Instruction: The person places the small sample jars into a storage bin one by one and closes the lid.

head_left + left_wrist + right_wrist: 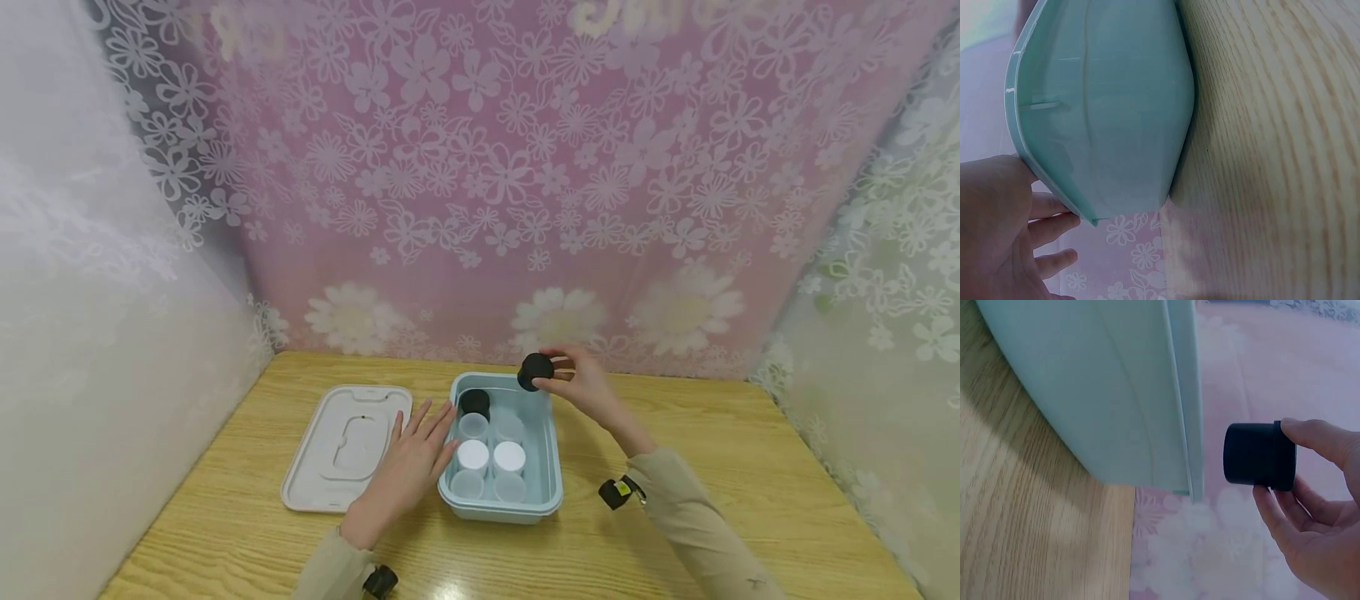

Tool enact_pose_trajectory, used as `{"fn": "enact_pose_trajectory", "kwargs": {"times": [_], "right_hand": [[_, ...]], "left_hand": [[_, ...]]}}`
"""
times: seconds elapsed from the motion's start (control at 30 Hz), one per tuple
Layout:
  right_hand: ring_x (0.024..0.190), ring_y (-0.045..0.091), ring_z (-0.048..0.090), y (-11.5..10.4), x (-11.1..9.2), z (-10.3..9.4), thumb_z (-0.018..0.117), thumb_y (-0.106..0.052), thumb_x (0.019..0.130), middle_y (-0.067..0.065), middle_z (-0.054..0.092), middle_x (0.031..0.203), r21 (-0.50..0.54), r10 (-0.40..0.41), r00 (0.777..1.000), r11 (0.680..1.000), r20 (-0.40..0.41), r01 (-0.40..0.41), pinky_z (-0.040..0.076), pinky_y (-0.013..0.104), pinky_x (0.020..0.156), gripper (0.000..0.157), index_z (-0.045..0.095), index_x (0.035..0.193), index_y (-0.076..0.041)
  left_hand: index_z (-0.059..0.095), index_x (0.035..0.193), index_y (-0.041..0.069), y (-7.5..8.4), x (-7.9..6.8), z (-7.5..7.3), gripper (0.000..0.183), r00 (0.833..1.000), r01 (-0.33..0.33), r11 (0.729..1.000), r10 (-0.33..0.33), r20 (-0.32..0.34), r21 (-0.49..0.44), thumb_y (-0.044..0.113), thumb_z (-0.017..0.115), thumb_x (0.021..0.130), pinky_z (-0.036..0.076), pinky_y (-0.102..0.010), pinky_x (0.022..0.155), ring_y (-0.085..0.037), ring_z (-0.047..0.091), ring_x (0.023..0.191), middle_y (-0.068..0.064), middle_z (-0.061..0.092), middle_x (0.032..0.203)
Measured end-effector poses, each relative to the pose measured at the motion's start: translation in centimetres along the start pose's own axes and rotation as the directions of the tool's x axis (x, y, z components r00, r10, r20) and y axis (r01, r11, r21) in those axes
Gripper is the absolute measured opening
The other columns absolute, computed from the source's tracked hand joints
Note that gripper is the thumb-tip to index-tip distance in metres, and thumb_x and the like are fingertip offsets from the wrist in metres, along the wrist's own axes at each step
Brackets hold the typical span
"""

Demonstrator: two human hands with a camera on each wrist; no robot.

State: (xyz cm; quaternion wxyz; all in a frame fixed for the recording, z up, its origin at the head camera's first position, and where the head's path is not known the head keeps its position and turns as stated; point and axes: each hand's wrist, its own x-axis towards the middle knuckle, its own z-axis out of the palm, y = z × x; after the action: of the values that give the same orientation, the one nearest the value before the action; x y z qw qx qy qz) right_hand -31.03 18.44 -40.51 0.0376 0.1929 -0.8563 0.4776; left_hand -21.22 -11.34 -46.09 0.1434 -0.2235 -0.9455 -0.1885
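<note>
My right hand (588, 387) pinches a small black round jar (536, 372) between thumb and fingers, above the far right corner of a light blue plastic bin (553, 450). In the right wrist view the jar (1254, 455) hangs sideways, clear of the bin's rim (1185, 400). My left hand (412, 458) rests on the bin's left rim with fingers spread and fairly straight. Inside the bin, another black jar (475, 403) stands at the far left. Nearer me are two white-topped jars (472, 457) and several translucent ones (510, 487), in two columns.
A whitish rectangular lid (352, 450) lies flat on the wooden table (622, 550), left of the bin. Floral cloth (480, 208) hangs behind the table and along both sides. Each wrist wears a black strapped device (617, 492).
</note>
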Motion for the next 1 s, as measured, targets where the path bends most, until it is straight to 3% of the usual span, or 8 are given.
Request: {"fn": "enact_pose_trajectory", "kwargs": {"times": [0.3, 0.6, 0.83, 1.0], "right_hand": [[0.108, 0.038, 0.066, -0.5, 0.9, 2.4, 0.082, -0.007, 0.086, 0.023, 0.06, 0.126, -0.119, -0.028, 0.997, 0.992, 0.072, 0.037, 0.058, 0.043, 0.091, 0.051, 0.06, 0.13, 0.004], [0.11, 0.041, 0.064, 0.0, 1.2, 3.8, 0.081, 0.001, 0.082, 0.025, 0.059, 0.125, -0.259, -0.069, 0.981, 0.959, 0.18, 0.115, 0.056, 0.051, 0.092, 0.048, 0.062, 0.126, 0.006], [0.108, 0.039, 0.065, 0.5, 1.3, 4.3, 0.081, 0.003, 0.081, 0.023, 0.063, 0.12, -0.306, -0.109, 0.972, 0.937, 0.21, 0.171, 0.055, 0.05, 0.092, 0.046, 0.064, 0.124, 0.007], [0.109, 0.037, 0.064, 0.4, 1.1, 4.8, 0.081, 0.002, 0.082, 0.021, 0.062, 0.121, -0.369, -0.095, 0.973, 0.914, 0.209, 0.168, 0.054, 0.05, 0.094, 0.047, 0.063, 0.126, 0.005]], "left_hand": [[0.048, 0.152, 0.007, 0.0, 0.0, 0.0, 0.052, 1.0, 0.0, 1.0, 0.0, -0.008, -0.001, 0.032, 0.054, 0.106, 0.018, -0.07, 0.116, -0.039, 0.032, 0.149, -0.01, 0.046, 0.156], [0.048, 0.152, 0.006, 0.0, 0.0, 0.1, 0.052, 1.0, -0.005, 1.0, 0.005, -0.006, -0.002, 0.031, 0.054, 0.106, 0.019, -0.071, 0.116, -0.04, 0.033, 0.148, -0.01, 0.047, 0.156], [0.047, 0.153, 0.008, 0.0, 0.0, 0.1, 0.053, 1.0, 0.002, 1.0, -0.002, 0.002, -0.003, 0.034, 0.052, 0.107, 0.017, -0.069, 0.117, -0.038, 0.031, 0.15, -0.008, 0.045, 0.157], [0.047, 0.153, 0.008, 0.0, 0.0, 0.1, 0.053, 1.0, 0.011, 1.0, -0.011, 0.006, -0.006, 0.035, 0.052, 0.107, 0.016, -0.069, 0.118, -0.037, 0.03, 0.15, -0.008, 0.045, 0.157]]}}
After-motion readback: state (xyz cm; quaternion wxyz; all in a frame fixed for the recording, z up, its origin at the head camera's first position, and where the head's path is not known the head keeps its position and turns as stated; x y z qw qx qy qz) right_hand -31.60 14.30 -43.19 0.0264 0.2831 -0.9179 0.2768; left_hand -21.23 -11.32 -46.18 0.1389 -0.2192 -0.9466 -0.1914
